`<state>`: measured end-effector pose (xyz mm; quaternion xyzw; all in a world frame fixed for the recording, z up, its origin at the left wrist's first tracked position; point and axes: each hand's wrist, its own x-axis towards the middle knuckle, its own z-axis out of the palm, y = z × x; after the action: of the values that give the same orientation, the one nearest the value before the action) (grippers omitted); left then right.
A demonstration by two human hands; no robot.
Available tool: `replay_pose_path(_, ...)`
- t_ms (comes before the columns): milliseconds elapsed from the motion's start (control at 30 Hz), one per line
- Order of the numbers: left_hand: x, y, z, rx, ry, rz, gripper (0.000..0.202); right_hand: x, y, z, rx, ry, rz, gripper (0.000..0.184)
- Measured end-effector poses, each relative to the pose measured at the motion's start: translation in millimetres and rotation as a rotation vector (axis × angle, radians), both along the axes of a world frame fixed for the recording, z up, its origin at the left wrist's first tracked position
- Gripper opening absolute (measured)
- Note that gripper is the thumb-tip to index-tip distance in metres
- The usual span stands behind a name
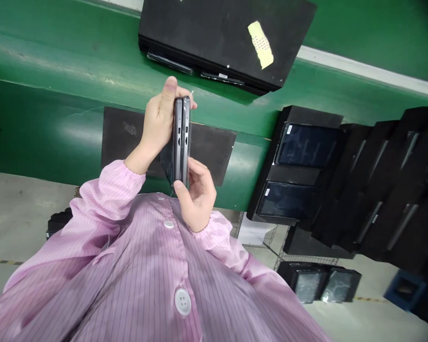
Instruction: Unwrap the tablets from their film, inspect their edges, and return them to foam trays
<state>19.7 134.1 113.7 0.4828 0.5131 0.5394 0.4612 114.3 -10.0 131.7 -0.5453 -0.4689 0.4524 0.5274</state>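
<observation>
Two thin dark tablets [181, 137] are held upright on edge, face to face, with small port openings along their near edges. My left hand [159, 114] grips them at the far end, thumb on the left side and fingers reaching behind. At the end closer to my body, my right hand [197, 192] pinches the pair between thumb and fingers. Clear film seems to cover the tablets' outer faces. Beneath them a dark flat mat [214, 152] lies on the green bench.
A black foam tray stack [214, 28] with a yellow label [261, 45] stands at the far side of the green bench [57, 104]. Black trays [310, 173] holding tablets lean in a row at right. More trays [319, 283] stand low on the right.
</observation>
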Motion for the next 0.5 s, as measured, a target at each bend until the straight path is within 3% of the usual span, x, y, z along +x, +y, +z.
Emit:
replay_pose_path(200,1.3,-8.3,4.4,0.049,-0.021,-0.039,0.07,3.0,0.7,-0.7,0.007,0.088,-0.026,0.026)
replay_pose_path(500,1.0,-24.9,6.5,0.098,-0.045,-0.127,0.068,3.4,7.2,0.7,-0.077,-0.037,-0.047,0.032)
